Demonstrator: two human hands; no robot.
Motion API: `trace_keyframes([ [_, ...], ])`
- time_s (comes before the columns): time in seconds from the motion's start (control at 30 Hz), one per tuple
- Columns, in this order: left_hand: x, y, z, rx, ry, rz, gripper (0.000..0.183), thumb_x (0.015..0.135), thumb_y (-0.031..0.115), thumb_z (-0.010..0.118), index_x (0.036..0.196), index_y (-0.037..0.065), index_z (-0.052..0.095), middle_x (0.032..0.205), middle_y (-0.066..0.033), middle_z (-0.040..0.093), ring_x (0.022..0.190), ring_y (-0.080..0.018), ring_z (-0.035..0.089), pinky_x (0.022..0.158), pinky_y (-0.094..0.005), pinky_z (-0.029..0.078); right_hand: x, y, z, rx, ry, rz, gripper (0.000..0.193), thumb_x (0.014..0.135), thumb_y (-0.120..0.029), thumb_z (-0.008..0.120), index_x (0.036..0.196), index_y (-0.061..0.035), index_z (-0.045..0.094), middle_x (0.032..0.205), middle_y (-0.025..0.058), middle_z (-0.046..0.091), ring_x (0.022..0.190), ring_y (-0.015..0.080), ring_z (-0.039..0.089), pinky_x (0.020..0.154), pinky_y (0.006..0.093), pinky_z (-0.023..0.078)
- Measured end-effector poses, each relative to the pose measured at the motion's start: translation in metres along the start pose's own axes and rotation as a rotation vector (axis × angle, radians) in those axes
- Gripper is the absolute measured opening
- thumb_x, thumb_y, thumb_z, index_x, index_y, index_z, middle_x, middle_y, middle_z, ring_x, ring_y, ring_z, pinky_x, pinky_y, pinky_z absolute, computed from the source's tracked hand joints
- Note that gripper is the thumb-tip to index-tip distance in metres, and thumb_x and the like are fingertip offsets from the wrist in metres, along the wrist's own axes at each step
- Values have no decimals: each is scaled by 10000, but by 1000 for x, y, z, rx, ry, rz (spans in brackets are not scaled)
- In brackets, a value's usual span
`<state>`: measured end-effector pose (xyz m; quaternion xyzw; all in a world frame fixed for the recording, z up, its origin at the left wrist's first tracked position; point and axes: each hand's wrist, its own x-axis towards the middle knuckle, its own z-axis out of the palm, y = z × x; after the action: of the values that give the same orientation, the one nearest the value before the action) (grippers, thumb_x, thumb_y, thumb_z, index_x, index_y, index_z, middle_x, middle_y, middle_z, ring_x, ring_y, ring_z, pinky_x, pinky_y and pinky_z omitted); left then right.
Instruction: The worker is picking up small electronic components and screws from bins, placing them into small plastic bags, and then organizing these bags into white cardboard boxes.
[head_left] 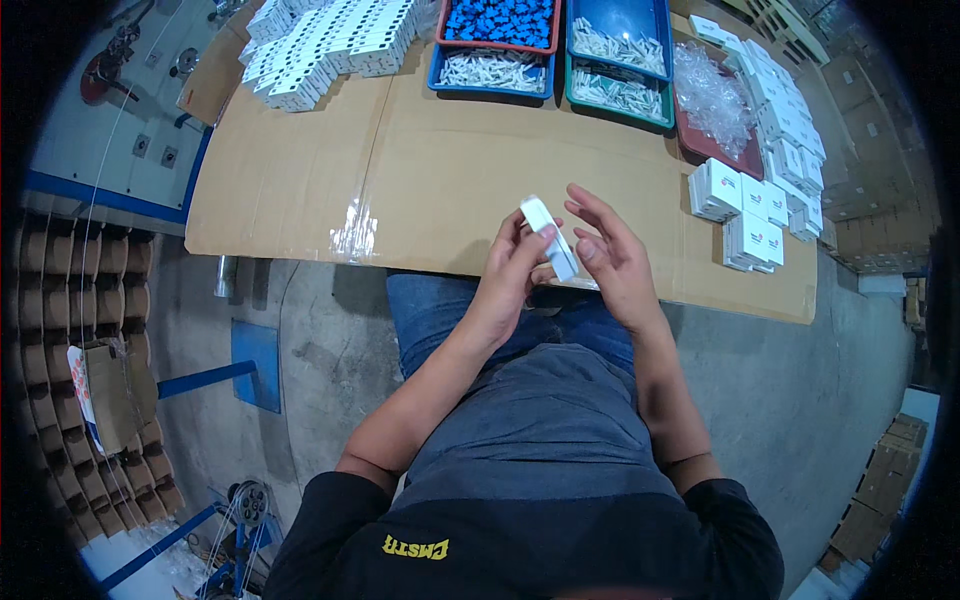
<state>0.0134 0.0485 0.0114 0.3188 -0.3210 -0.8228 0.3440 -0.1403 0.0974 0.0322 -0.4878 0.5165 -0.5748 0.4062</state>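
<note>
A small white box [549, 238] is gripped between the thumb and fingers of my left hand [514, 262], held tilted over the table's near edge. My right hand [616, 258] is just to the right of the box, its fingers apart and slightly curled, with nothing seen in it. Whether the right fingertips touch the box I cannot tell. Beneath both hands lies the cardboard-covered table [450, 180].
Rows of white boxes [340, 45] stand at the far left. Trays hold blue pieces [498, 22] and white parts [495, 72]. A dark red tray [700, 142] with clear plastic bags [710, 95] sits at the right, beside stacked white boxes [750, 220].
</note>
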Motion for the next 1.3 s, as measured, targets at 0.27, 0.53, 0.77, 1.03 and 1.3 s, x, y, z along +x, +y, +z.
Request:
trace_keyframes([
  [0.27, -12, -1, -1, -156, -125, -93, 541, 1065, 488, 412, 1463, 121, 429, 1257, -58, 593, 1144, -176, 597, 942, -350, 494, -1, -7, -1, -158, -207, -14, 640, 855, -201, 810, 1433, -83, 563, 1532, 130, 457, 1393, 273, 468, 1117, 390, 409],
  [0.53, -29, 2, 12, -180, -136, -254, 651, 1049, 639, 329, 1454, 141, 437, 1294, -52, 577, 1201, -190, 578, 1015, -373, 473, -25, 0, 14, -456, -127, -239, 601, 812, -247, 829, 1344, -84, 603, 1409, 161, 481, 1281, 351, 537, 1041, 411, 471],
  [0.77, -35, -10, 9, -258, -190, -219, 606, 1059, 606, 348, 1448, 151, 445, 1304, -41, 571, 1199, -177, 574, 1018, -391, 471, -29, 9, 11, -564, -62, -413, 629, 807, -324, 834, 1328, -72, 588, 1373, 184, 518, 1266, 371, 547, 1022, 420, 482],
  [1.03, -39, -10, 19, -189, -171, -186, 551, 1060, 573, 395, 1397, 148, 491, 1260, -29, 596, 1155, -170, 592, 978, -379, 483, -37, 7, 7, -551, -71, -456, 646, 905, -376, 738, 1420, -42, 537, 1416, 234, 507, 1286, 412, 530, 1045, 438, 463],
  [1.3, -29, -18, 32, -131, -1, -107, 466, 1055, 538, 456, 1323, 168, 549, 1101, 20, 603, 993, -98, 575, 877, -294, 465, -21, 19, 6, -670, -42, -652, 590, 1048, -395, 498, 1422, 62, 496, 1437, 303, 490, 1276, 465, 536, 1066, 470, 447],
])
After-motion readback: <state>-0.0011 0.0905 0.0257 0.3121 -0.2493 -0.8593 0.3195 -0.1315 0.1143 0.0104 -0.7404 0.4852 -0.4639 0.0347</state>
